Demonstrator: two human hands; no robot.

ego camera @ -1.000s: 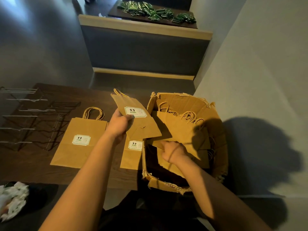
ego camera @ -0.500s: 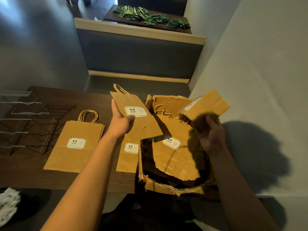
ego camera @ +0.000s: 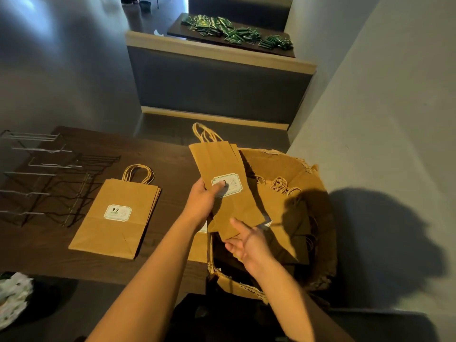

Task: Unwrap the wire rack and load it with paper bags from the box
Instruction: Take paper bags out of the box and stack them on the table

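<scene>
The left hand [ego camera: 201, 204] grips a small stack of flat paper bags [ego camera: 225, 186] held up above the near edge of the worktop [ego camera: 170, 169], its thumb pressed on the white label on the front of the top bag and the fingers hidden behind the stack. The twisted handles of the held bags point away from the person.

The right hand [ego camera: 246, 240] sits just below and right of that grip, palm turned up, its fingers [ego camera: 237, 224] straight and loose at the lower edge of the held bags. They reach the paper's bottom corner, but whether they actually touch it cannot be told.

Right of both hands stands the torn cardboard box [ego camera: 318, 193], open on top, with more paper bags inside, their handles showing near its far wall.

Left of the left hand's fingers, a second pile of bags [ego camera: 116, 218] lies flat on the worktop with a label facing up and handles pointing away. Further left, well apart from both hands, the wire rack [ego camera: 47, 183] lies on the worktop, bare of wrapping.

At the lower left corner lies a crumpled light wrapper [ego camera: 13, 299]. Far beyond the hands, past a padded bench back [ego camera: 217, 82], another table carries scattered green packets [ego camera: 237, 33].
</scene>
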